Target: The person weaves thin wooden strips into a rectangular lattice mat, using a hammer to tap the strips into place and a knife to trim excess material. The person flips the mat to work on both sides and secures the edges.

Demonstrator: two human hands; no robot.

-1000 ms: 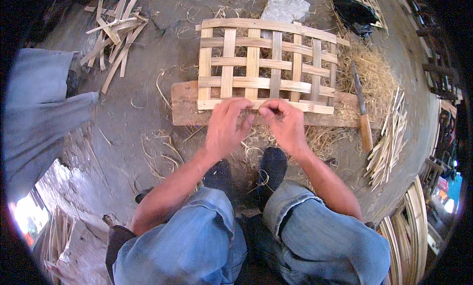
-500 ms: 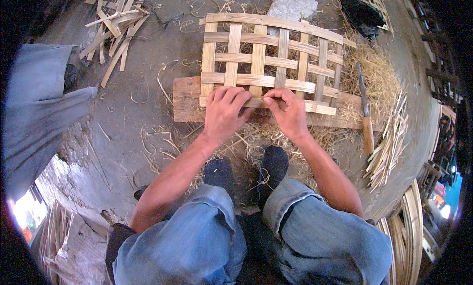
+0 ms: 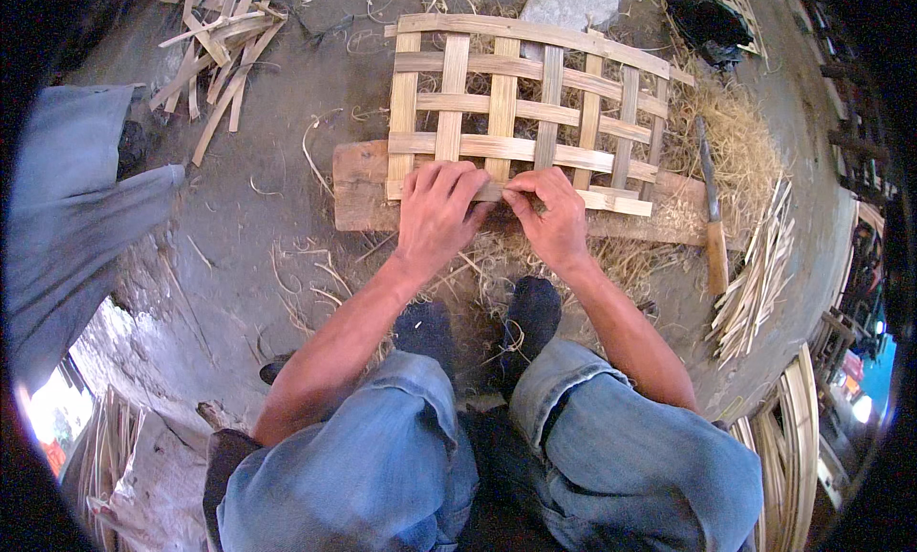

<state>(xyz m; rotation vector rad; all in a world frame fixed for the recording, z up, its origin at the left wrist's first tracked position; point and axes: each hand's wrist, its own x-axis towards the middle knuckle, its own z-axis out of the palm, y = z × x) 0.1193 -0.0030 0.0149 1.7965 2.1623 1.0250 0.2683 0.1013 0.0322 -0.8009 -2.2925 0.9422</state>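
A woven lattice panel of flat bamboo-like strips (image 3: pixel 501 84) rests over a wooden board, its near edge toward me. At that near edge, my left hand (image 3: pixel 439 206) is closed on the lattice panel, fingers curled over the strip. Close beside it on the right, my right hand (image 3: pixel 551 218) pinches the same edge between thumb and fingertips. A short stretch of strip shows between the two hands. My fingers hide part of the edge where the crossing strips end.
The wooden board (image 3: pixel 358 184) lies under the panel. To the right are a knife (image 3: pixel 712 203), thin split strips (image 3: pixel 759 275) and a heap of shavings (image 3: pixel 745 122). A stone (image 3: pixel 571 0) and a black plastic bag (image 3: pixel 704 22) sit beyond. Loose strips (image 3: pixel 222 51) lie far left.
My right hand has shifted slightly left along the near edge, closer to my left hand. The left hand keeps its hold. The whole view has moved a little.
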